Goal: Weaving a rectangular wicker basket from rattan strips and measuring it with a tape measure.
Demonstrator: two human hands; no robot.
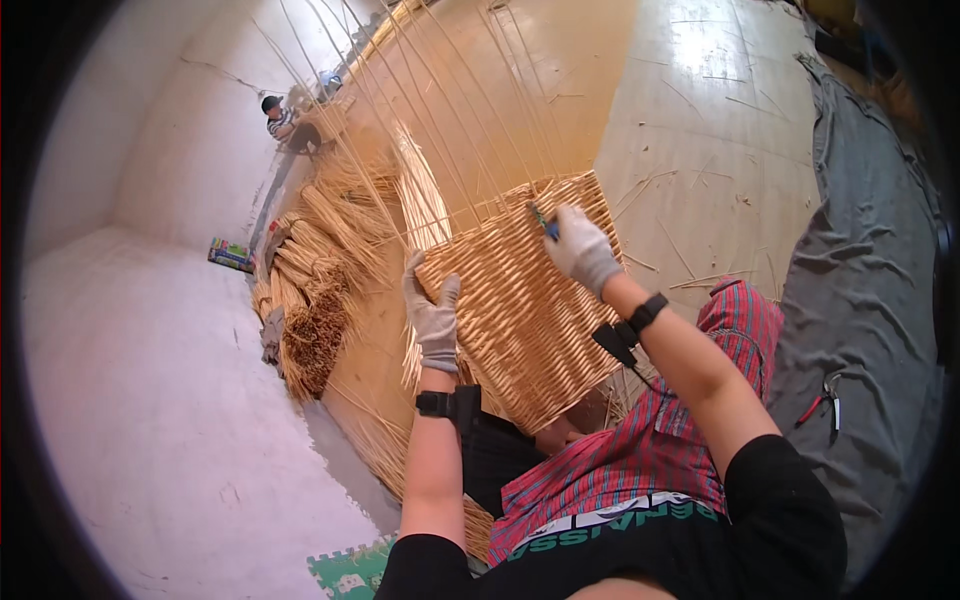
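A woven wicker panel, possibly one side of a basket, is tilted over my lap. Long bare stakes rise from its far edge. My left hand, in a pale work glove, grips the panel's left edge with the thumb in front; the other fingers are partly hidden. Near the far right part of the weave, my gloved right hand is closed round a small blue-handled tool. Its dark tip meets the weave by the top edge. The exact kind of tool cannot be made out.
Bundles of wicker rods lie along the white wall at left. Another person sits at the far left. A grey cloth covers the right side, with red-handled pruning shears on it. Loose rod scraps litter the floor.
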